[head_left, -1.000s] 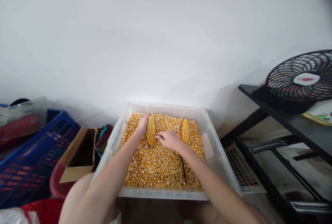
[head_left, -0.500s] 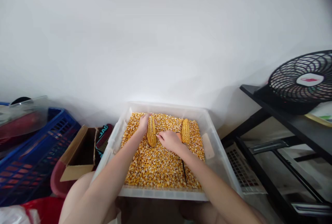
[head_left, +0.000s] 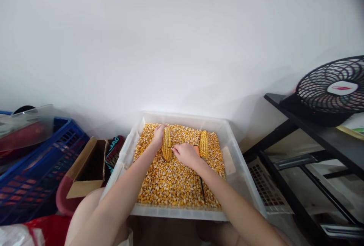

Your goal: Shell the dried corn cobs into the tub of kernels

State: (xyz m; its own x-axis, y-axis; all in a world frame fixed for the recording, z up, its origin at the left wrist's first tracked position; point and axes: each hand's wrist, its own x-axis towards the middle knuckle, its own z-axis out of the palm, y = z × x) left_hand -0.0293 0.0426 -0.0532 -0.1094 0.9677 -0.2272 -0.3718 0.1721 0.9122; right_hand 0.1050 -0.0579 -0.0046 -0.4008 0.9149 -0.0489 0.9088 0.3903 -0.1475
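The corn cob (head_left: 167,146) is in the far left part of a whitish plastic tub (head_left: 179,214), its length running from far to near, over a thick layer of loose yellow kernels (head_left: 170,191). The left hand (head_left: 158,136) is closed around the far left side of this cob and has a hold of it; some of its fingers are hidden behind the cob. The right hand (head_left: 185,152) is at the right side of the cob, with the fingers bent and drawn together on a thin object (head_left: 172,148), which reaches to the cob's side and is too small to recognise. Just to the right of this hand, a second cob (head_left: 203,143) lies on the kernels, and beside it there is an orange piece (head_left: 196,149), partly covered by the hand. A thin black rod (head_left: 202,190) lies nearer, to the left of the right forearm. Outside the tub on the left are a dark bag (head_left: 115,152) with the letters "JAG", an open cardboard box (head_left: 85,189) in a reddish basin (head_left: 64,198), and a blue crate (head_left: 68,139). On the right, a black fan (head_left: 315,88) stands on a black stand (head_left: 313,126), and a pale basket (head_left: 270,191) sits lower. A white wall (head_left: 182,41) rises at the far side.
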